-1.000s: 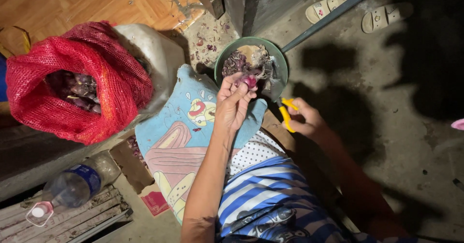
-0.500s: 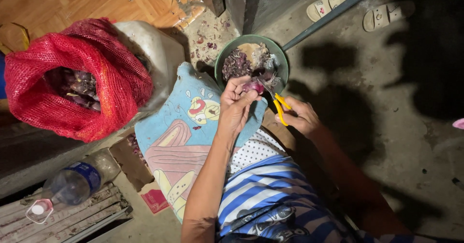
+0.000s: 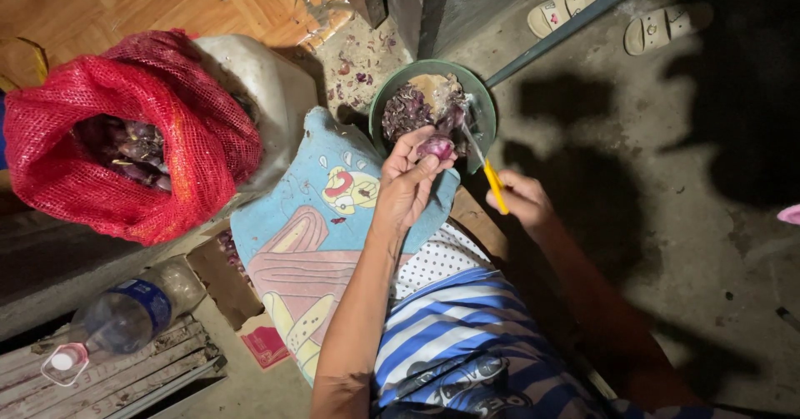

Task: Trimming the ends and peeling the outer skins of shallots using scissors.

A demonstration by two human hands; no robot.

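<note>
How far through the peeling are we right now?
Done: peelings and skins fill the green bowl. In hand: the left hand holds a purple shallot over the bowl, and the right hand holds a yellow-handled knife beside it. Left: the red mesh sack has many unpeeled shallots inside.

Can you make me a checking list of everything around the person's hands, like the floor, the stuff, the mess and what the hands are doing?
Surface: grey concrete floor, stained and partly in shadow.
Job's things: small purple onion in the left hand; yellow-handled knife in the right hand; green bowl holding peels and onions; red mesh sack of more onions.
Clutter: onion skins on the floor, plastic bottle lying down, blue picture cloth.
Hands: left pinches the onion over the bowl; right grips the knife handle, blade towards the onion.
Cables: nothing seen.
Surroundings: two pale sandals, wooden floor, grey pole.
</note>
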